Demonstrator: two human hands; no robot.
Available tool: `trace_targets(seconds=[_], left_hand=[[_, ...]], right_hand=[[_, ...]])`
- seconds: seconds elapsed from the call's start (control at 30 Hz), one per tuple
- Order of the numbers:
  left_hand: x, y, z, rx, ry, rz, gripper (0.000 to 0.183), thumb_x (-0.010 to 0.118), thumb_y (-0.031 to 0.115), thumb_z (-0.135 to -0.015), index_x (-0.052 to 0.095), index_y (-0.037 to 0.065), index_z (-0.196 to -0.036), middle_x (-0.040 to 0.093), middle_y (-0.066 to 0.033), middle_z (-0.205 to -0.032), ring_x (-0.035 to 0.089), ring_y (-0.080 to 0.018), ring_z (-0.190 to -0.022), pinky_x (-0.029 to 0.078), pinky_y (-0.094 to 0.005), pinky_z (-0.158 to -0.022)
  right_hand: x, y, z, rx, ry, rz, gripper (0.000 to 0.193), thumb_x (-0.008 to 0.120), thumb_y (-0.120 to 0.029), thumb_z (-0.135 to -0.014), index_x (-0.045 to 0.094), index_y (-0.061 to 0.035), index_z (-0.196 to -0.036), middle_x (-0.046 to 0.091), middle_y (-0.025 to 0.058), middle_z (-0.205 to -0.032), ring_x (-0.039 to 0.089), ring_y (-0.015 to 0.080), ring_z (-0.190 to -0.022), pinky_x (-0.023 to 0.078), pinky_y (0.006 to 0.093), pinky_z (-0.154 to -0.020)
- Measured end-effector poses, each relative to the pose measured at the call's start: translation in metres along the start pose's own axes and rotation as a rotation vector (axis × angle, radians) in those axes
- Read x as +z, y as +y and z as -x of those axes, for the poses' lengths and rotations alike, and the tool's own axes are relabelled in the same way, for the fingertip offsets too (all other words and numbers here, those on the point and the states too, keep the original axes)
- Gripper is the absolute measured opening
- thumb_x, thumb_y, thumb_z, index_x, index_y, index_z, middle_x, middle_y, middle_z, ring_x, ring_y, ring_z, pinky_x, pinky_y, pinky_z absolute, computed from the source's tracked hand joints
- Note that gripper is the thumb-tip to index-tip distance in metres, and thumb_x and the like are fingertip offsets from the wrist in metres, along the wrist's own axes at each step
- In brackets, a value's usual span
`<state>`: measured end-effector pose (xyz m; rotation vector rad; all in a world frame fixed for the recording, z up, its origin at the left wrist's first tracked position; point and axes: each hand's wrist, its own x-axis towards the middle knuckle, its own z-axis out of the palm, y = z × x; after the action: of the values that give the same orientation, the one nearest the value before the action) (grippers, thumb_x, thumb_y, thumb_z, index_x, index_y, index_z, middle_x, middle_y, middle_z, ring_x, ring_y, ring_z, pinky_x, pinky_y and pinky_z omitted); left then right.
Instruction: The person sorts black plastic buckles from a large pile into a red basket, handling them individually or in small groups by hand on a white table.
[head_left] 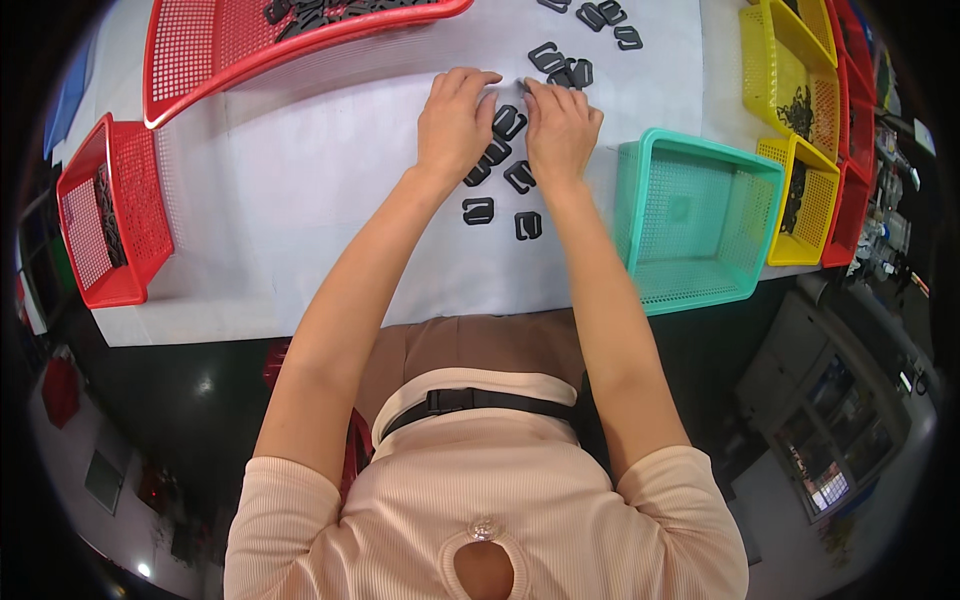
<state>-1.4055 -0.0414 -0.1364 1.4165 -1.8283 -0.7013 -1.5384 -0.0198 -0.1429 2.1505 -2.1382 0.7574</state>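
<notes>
My left hand is over the white table, its index fingertip and thumb apart with nothing seen between them. Facing it across a small gap, my right hand has its thumb and index finger pinched together; a small dark bit shows at their tips, too hidden to name. Loose black plastic buckles lie between the two hands. Nearer my body sit two more, a left buckle and a right buckle. Past my fingertips is another group of black buckles.
A big red basket at far left holds many black pieces. A smaller red basket stands at the left edge. On the right are a teal basket, yellow baskets with dark parts, and red bins behind them.
</notes>
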Motion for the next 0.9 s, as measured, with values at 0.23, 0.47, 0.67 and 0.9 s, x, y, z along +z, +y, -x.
trace_targets(seconds=[0.23, 0.47, 0.67, 0.9], left_hand=[[-0.007, -0.011, -0.008, -0.085, -0.022, -0.017, 0.018, 0.058, 0.007, -0.079, 0.061, 0.008, -0.097, 0.058, -0.0065, -0.098, 0.052, -0.0268, -0.097, 0.044, -0.0364, -0.081], [0.005, -0.007, -0.014, -0.036, -0.042, 0.010, 0.021, 0.057, 0.006, -0.080, 0.061, 0.007, -0.100, 0.059, -0.0085, -0.097, 0.054, -0.0265, -0.094, 0.043, -0.0348, -0.083], [0.022, -0.005, -0.025, 0.137, -0.083, -0.121, 0.028, 0.062, 0.008, -0.077, 0.061, 0.009, -0.105, 0.058, -0.0065, -0.100, 0.052, -0.0264, -0.096, 0.044, -0.0350, -0.081], [0.056, 0.003, -0.057, 0.300, -0.128, -0.252, 0.032, 0.065, 0.020, -0.076, 0.062, 0.015, -0.108, 0.059, -0.0034, -0.098, 0.053, -0.0232, -0.093, 0.046, -0.0353, -0.077]], right_hand=[[0.000, 0.007, -0.009, 0.340, 0.039, -0.112, 0.029, 0.066, -0.020, -0.076, 0.061, -0.0115, -0.104, 0.057, 0.0031, -0.092, 0.052, 0.0239, -0.090, 0.038, 0.0381, -0.081], [-0.013, 0.031, -0.004, 0.485, -0.135, -0.204, 0.041, 0.065, -0.008, -0.069, 0.056, -0.0134, -0.109, 0.049, 0.0095, -0.104, 0.046, 0.0274, -0.100, 0.037, 0.0383, -0.082], [-0.024, 0.014, 0.015, 0.373, -0.075, -0.126, 0.040, 0.061, -0.009, -0.069, 0.056, -0.0113, -0.108, 0.048, 0.0105, -0.105, 0.045, 0.0285, -0.100, 0.037, 0.0382, -0.082], [0.010, 0.045, -0.028, 0.293, -0.030, -0.041, 0.038, 0.065, -0.017, -0.076, 0.058, -0.0099, -0.112, 0.050, 0.0070, -0.115, 0.045, 0.0297, -0.104, 0.038, 0.0398, -0.082]])
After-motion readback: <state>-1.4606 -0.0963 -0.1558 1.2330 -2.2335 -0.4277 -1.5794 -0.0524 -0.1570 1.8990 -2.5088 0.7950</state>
